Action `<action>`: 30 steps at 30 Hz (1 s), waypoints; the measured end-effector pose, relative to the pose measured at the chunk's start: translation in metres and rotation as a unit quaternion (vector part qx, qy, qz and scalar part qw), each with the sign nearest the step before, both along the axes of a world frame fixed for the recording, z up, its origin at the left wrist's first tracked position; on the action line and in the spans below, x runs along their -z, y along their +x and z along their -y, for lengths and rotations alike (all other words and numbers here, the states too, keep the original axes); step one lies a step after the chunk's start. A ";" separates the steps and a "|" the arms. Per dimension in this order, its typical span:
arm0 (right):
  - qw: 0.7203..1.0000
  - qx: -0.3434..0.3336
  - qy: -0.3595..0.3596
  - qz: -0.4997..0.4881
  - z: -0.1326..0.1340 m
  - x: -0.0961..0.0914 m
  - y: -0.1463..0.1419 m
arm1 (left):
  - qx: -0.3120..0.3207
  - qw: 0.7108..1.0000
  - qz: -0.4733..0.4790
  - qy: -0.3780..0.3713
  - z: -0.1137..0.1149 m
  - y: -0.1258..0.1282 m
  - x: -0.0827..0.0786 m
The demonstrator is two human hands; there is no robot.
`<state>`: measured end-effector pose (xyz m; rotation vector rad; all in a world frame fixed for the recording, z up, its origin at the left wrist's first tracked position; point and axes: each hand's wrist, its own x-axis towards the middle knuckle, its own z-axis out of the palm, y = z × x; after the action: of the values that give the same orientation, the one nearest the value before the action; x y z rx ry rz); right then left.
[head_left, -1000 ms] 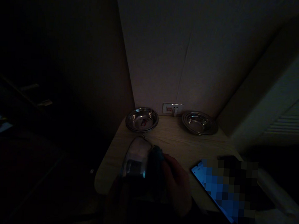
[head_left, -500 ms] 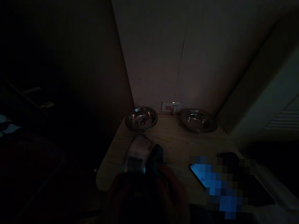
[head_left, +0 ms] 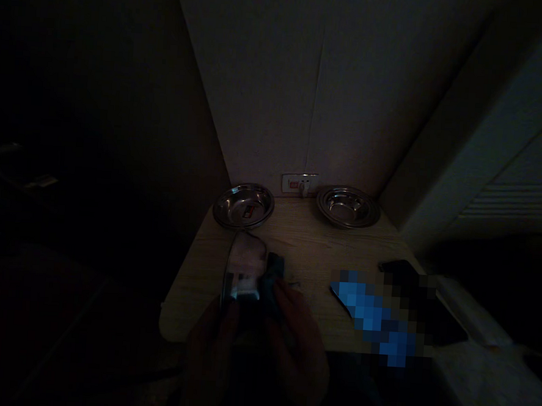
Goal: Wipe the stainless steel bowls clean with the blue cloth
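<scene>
Left hand (head_left: 212, 340) on bowl's (head_left: 245, 263) near edge

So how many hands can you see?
2: the left hand holds the tilted metal bowl, and the right hand holds a dark cloth right by it.

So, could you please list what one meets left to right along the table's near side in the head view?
Left hand, tilted metal bowl, dark teal cloth, right hand, blue-lit phone, black flat object.
</scene>
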<state>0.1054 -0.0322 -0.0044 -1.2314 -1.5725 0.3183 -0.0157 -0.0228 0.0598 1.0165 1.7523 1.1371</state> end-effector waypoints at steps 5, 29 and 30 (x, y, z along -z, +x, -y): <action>0.996 -0.034 0.020 0.077 -0.002 0.001 0.010 | 0.033 0.999 0.024 0.024 -0.003 0.003 0.011; 0.951 -0.029 0.107 0.288 -0.029 -0.037 0.003 | -0.015 0.992 0.118 0.038 0.003 -0.002 0.039; 0.950 -0.028 0.108 0.292 -0.031 -0.037 0.002 | -0.020 0.992 0.119 0.044 0.002 -0.002 0.038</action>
<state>0.1076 -0.0009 0.0328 -1.1665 -2.0835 -0.2061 -0.0173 -0.0249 0.0218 0.8618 1.5506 1.3127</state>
